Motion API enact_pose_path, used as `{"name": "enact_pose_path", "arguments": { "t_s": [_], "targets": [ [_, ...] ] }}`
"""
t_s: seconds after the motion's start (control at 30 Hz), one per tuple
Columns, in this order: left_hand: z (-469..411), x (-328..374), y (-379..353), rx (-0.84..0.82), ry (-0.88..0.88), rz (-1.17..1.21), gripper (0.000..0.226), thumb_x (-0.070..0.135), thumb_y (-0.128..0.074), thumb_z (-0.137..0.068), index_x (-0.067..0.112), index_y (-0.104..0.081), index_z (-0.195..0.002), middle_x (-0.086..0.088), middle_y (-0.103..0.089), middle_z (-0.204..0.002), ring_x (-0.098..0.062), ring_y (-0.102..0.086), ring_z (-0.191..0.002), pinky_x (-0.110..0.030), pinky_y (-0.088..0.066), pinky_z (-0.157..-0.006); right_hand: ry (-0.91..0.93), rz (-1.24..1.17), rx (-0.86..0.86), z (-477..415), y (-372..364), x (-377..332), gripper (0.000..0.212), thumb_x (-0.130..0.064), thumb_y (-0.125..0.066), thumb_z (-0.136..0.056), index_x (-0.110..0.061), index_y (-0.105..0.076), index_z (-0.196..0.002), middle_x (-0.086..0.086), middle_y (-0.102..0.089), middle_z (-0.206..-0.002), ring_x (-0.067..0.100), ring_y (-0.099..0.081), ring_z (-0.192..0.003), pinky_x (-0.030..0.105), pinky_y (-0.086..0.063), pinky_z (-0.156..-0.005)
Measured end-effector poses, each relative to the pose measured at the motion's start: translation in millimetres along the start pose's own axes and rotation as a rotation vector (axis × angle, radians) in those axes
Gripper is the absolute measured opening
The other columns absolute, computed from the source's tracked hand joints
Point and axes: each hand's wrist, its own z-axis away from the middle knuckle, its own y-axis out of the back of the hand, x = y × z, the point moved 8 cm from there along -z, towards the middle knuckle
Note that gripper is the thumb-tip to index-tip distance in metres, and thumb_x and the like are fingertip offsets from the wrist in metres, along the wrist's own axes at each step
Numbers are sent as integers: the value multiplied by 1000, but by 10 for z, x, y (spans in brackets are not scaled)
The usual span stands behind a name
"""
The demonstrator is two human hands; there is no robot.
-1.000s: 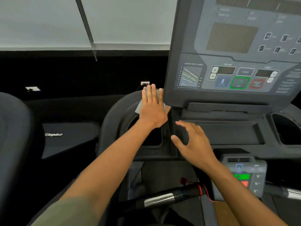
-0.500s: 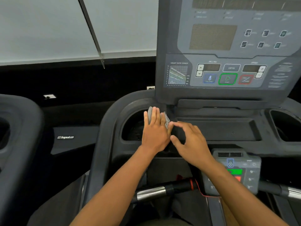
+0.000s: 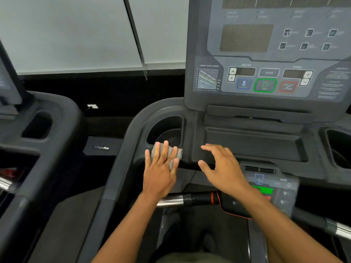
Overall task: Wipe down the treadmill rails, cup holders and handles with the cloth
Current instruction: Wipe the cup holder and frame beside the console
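My left hand (image 3: pixel 161 168) lies flat, fingers spread, pressing a grey cloth (image 3: pixel 178 151) onto the dark console surface just below the left cup holder (image 3: pixel 167 130). My right hand (image 3: pixel 222 166) hovers beside it, fingers spread and holding nothing, over the edge of the centre tray (image 3: pixel 252 145). A second cup holder (image 3: pixel 338 147) sits at the far right. Below my hands runs a handle bar (image 3: pixel 186 200) with a chrome and black grip. The curved left rail (image 3: pixel 121 168) frames the console.
The display panel (image 3: pixel 266 54) with buttons rises behind the tray. A small control pad (image 3: pixel 271 185) with a green light sits under my right wrist. Another treadmill (image 3: pixel 38 139) stands to the left. A white wall and dark floor lie beyond.
My left hand has slid the cloth down from the top rim of the left cup holder to its near edge. My right hand stayed hovering beside it, and my view shifted left.
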Motion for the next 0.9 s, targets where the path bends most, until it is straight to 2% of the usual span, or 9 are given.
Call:
{"name": "enact_pose_path", "arguments": {
  "t_s": [0.1,0.2,0.3,0.37,0.47,0.57,0.67,0.8,0.9],
  "targets": [
    [7,-462,119,31,151,-64,61,49,-19,-110,28,-37,-163,-4,-30,-173,-33,-16,-163,-66,-14,-128,12,-2,-27,33,0,18,49,-40,-61,-96,-29,-50,-143,-12,-49,-148,13,-41,-134,28,-33,-111],
    [-12,-775,199,7,261,-142,66,49,-18,-108,18,-41,-162,-9,-37,-170,-42,-17,-161,-67,-9,-128,31,19,-58,50,3,60,48,-42,-60,-97,-30,-51,-142,-11,-49,-148,13,-41,-134,32,-37,-112],
    [-56,-674,157,9,329,-139,71,47,-18,-108,3,-44,-157,-23,-39,-166,-53,-16,-158,-67,-13,-128,36,29,-76,69,18,110,48,-42,-60,-97,-30,-51,-142,-12,-50,-147,12,-41,-133,32,-40,-110],
    [-67,-430,117,41,358,-87,73,47,-17,-109,-2,-45,-155,-28,-40,-163,-57,-16,-156,-67,-16,-127,33,27,-84,80,20,133,48,-42,-59,-97,-30,-51,-142,-12,-51,-147,11,-41,-133,34,-43,-109],
    [-50,136,18,35,230,-88,71,49,-16,-111,1,-39,-159,-26,-34,-167,-53,-8,-159,-63,-12,-129,38,51,-90,74,-1,132,48,-40,-60,-96,-30,-51,-142,-12,-52,-146,13,-42,-133,30,-37,-110],
    [-78,556,-67,8,63,-108,68,50,-16,-113,8,-33,-163,-20,-25,-172,-48,-1,-161,-60,-5,-132,43,80,-91,39,-15,120,46,-41,-61,-95,-31,-53,-139,-11,-54,-143,13,-45,-129,30,-38,-106],
    [-262,640,-92,-13,-6,-82,68,51,-14,-113,11,-29,-165,-18,-20,-174,-44,3,-162,-58,-2,-132,49,67,-91,1,-26,116,45,-41,-62,-94,-31,-55,-137,-11,-56,-140,12,-47,-125,29,-40,-104],
    [-637,615,-96,-77,-83,-37,70,53,-13,-111,13,-17,-168,-15,-8,-177,-43,13,-161,-53,14,-130,38,62,-66,-71,-1,138,44,-40,-63,-94,-29,-57,-136,-11,-58,-137,12,-48,-122,29,-42,-103],
    [-985,591,-88,-136,-92,5,69,52,-17,-112,13,-10,-169,-12,1,-178,-42,17,-161,-51,19,-128,13,65,-52,-124,9,161,43,-39,-63,-95,-29,-57,-137,-11,-57,-139,12,-48,-127,25,-37,-105]
  ]
}}
